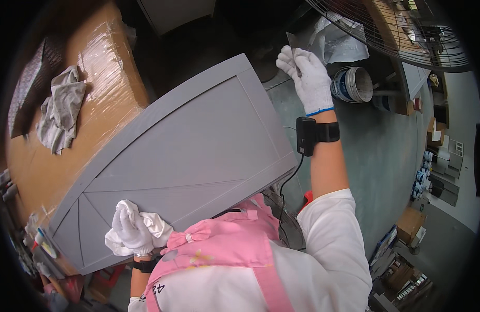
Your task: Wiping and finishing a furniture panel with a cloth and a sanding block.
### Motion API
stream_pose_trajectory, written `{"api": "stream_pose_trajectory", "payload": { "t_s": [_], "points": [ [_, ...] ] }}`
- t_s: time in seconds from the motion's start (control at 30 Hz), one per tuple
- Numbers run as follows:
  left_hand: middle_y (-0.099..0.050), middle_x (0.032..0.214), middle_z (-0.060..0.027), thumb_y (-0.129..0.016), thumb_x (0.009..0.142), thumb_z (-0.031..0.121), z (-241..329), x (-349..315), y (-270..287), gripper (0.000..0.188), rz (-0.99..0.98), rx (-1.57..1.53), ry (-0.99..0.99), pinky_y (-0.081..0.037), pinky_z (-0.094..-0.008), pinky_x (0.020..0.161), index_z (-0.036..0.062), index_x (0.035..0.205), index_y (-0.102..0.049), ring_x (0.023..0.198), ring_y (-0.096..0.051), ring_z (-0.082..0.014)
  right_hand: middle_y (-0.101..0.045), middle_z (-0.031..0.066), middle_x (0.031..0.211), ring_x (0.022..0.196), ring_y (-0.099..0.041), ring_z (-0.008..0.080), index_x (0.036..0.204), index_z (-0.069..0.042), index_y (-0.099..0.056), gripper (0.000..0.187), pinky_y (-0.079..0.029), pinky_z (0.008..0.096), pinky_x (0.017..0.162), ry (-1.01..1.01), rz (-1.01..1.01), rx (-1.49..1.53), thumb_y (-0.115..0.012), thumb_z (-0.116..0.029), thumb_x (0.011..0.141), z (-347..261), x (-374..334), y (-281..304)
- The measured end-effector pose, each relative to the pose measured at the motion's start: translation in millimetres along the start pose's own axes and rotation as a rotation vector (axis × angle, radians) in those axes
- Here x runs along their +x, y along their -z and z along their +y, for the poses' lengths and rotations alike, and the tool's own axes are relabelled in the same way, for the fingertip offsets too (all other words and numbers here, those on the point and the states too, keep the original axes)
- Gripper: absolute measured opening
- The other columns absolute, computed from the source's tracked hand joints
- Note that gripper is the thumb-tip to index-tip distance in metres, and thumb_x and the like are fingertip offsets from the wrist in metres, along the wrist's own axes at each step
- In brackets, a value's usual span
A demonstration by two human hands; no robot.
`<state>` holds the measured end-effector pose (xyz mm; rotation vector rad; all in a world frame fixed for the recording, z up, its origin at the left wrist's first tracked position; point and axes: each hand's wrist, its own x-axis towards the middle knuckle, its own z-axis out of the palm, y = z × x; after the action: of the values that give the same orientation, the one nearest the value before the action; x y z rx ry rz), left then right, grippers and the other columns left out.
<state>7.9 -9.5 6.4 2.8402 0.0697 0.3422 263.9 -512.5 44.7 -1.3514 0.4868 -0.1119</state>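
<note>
A grey panelled board [193, 140], with a frame and slanting strips across its face, lies in front of me. Over its near left part, my left hand [128, 231] in a white knit glove grips a crumpled white cloth [155, 224]. Out beyond the board's right end, my right hand [308, 75] is raised, also gloved in white with a blue cuff edge. From its pinched fingers sticks a thin, flat scraper blade [291, 40]; its handle is hidden in the hand.
Left of the board stands a brown carton [112, 62] wrapped in clear film, bearing a grey rag [63, 109]. A white bucket [352, 85] is on the greenish floor at right, below a wire fan guard [401, 31]. A black cable [287, 182] hangs from my right wrist.
</note>
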Motion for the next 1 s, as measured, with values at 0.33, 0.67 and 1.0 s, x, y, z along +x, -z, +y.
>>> {"api": "stream_pose_trajectory", "payload": {
  "t_s": [0.33, 0.67, 1.0],
  "points": [
    [-0.058, 0.125, -0.0198, -0.064, 0.085, 0.001, 1.2, 3.4, 4.1, 0.04, -0.044, -0.016, 0.011, -0.047, -0.0444, 0.1, -0.0012, 0.125, -0.06, 0.117, -0.056, -0.0377, -0.059, 0.0247, 0.125, 0.116, -0.062, 0.0334, 0.107, 0.006, -0.055, 0.015, -0.051, 0.0475, 0.102, -0.134, 0.03, 0.156, -0.046, -0.004, 0.099, 32.5, -98.8, 84.9],
    [-0.058, 0.125, -0.0194, -0.062, 0.085, 0.002, -1.0, 6.9, 0.7, 0.042, -0.04, -0.015, 0.014, -0.046, -0.0436, 0.101, 0.0016, 0.127, -0.06, 0.116, -0.056, -0.0372, -0.064, 0.0194, 0.118, 0.107, -0.066, 0.0252, 0.117, 0.007, -0.054, 0.023, -0.053, 0.0373, 0.098, -0.152, 0.058, 0.093, -0.048, -0.011, 0.103, 62.9, -175.5, 92.2],
    [-0.058, 0.125, -0.0181, -0.061, 0.093, 0.007, 0.3, 4.1, 3.0, 0.034, -0.043, -0.011, 0.041, -0.045, -0.0415, 0.102, 0.0014, 0.127, -0.061, 0.118, -0.056, -0.0346, -0.064, 0.019, 0.118, 0.103, -0.067, 0.0256, 0.11, 0.006, -0.055, 0.018, -0.056, 0.0369, 0.091, -0.237, -0.221, 0.035, -0.047, -0.007, 0.1, 36.4, -205.8, 91.9]
  ]
}}
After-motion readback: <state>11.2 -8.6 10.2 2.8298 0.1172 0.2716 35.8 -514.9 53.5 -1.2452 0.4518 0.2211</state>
